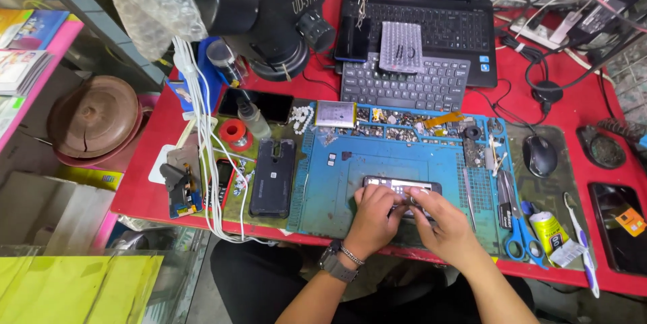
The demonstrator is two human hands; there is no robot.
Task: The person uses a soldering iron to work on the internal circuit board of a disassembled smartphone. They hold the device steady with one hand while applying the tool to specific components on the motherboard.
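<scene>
An opened phone (402,186) is held at the near edge of the blue work mat (337,189), lying flat with its long side across. The left hand (375,219) is closed on its near left part, fingers curled over the top. The right hand (441,224) is pressed on the right part, fingertips on the exposed inside; whether a tool is pinched there cannot be told. Tweezers (469,189) lie just right of the phone, with blue-handled scissors (515,229) and a glue tube (552,233) further right. A black phone back cover (273,177) lies left of the mat. A small keyboard (404,82) and a laptop (431,20) stand beyond, and a mouse (540,155) lies to the right.
</scene>
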